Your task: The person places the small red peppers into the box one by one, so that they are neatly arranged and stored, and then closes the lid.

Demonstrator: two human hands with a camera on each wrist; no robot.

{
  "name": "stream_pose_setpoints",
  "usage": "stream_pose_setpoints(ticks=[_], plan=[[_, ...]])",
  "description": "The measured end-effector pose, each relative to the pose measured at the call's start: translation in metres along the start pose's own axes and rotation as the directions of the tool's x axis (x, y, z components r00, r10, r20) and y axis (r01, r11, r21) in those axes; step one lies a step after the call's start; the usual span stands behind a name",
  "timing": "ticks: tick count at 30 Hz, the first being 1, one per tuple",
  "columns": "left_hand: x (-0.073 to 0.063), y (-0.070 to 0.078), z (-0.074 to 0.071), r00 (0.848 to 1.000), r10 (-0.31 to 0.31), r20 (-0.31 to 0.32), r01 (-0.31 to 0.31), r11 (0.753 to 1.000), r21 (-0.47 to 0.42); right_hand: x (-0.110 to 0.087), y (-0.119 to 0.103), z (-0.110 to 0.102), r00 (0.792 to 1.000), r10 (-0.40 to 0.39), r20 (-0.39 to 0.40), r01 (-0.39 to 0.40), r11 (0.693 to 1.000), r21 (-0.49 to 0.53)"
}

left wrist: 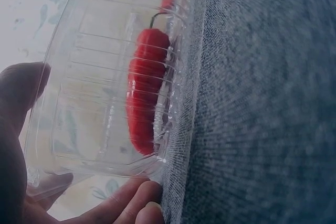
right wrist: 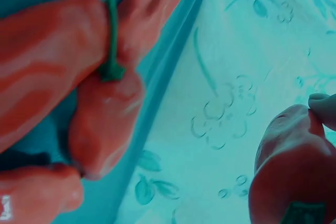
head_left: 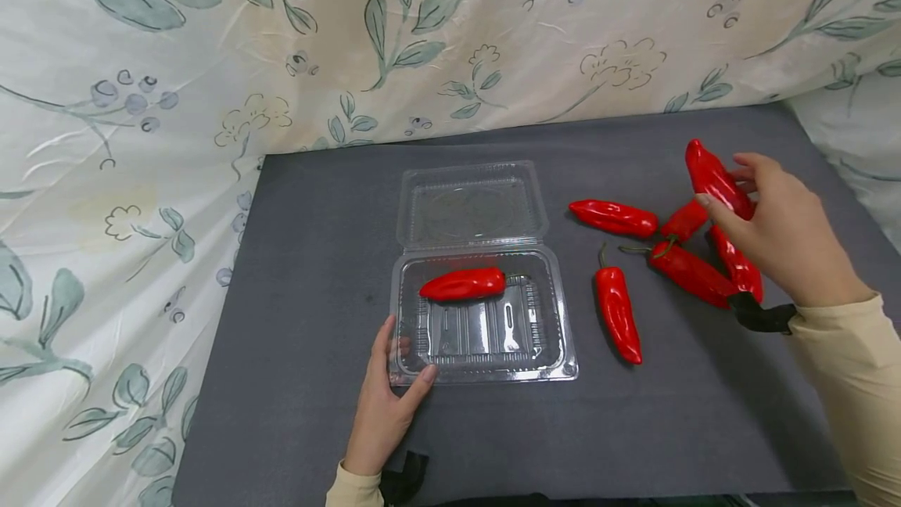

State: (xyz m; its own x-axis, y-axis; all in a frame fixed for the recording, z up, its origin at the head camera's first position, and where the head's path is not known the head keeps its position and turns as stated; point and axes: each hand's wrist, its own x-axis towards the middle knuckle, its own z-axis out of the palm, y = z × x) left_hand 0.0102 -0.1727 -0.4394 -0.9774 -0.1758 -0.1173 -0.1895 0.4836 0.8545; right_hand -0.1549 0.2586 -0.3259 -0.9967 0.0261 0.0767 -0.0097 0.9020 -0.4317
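Note:
My left hand (head_left: 385,411) holds the near left corner of a clear plastic clamshell container (head_left: 563,335), thumb at the front rim and fingers along the left side. Inside the container lies one red chili pepper (head_left: 463,285), also visible through the clear wall in the left wrist view. The lid (head_left: 472,206) is folded back, flat on the table. Over to the right, my right hand (head_left: 791,229) grips another red pepper (head_left: 712,177) between thumb and fingers, above the pile. In the right wrist view this held pepper (right wrist: 289,174) appears at the lower right.
Several more red peppers lie right of the container: one pointing left (head_left: 612,216), one pointing toward me (head_left: 619,315), and others crossed beneath my right hand, such as this one (head_left: 693,274). A grey cloth (head_left: 303,272) covers the table. Leaf-patterned fabric (head_left: 450,45) hangs behind it.

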Motion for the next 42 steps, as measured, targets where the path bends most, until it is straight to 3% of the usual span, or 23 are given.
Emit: stream_pose_setpoints(ticks=[20,32,42], plan=[[-0.001,-0.002,0.0,1.0,0.014,0.006,-0.014,1.0,0.013,-0.013,-0.055,0.003,0.976,-0.219,-0.006,0.219,0.974,0.066],[0.0,-0.004,0.001,1.0,0.02,-0.018,-0.02,0.999,0.03,-0.018,-0.086,0.013,0.936,-0.351,-0.024,0.352,0.934,0.066],[-0.001,-0.003,0.0,1.0,0.017,-0.006,-0.017,1.0,0.023,-0.02,-0.107,0.029,0.892,-0.452,-0.027,0.452,0.886,0.104]])
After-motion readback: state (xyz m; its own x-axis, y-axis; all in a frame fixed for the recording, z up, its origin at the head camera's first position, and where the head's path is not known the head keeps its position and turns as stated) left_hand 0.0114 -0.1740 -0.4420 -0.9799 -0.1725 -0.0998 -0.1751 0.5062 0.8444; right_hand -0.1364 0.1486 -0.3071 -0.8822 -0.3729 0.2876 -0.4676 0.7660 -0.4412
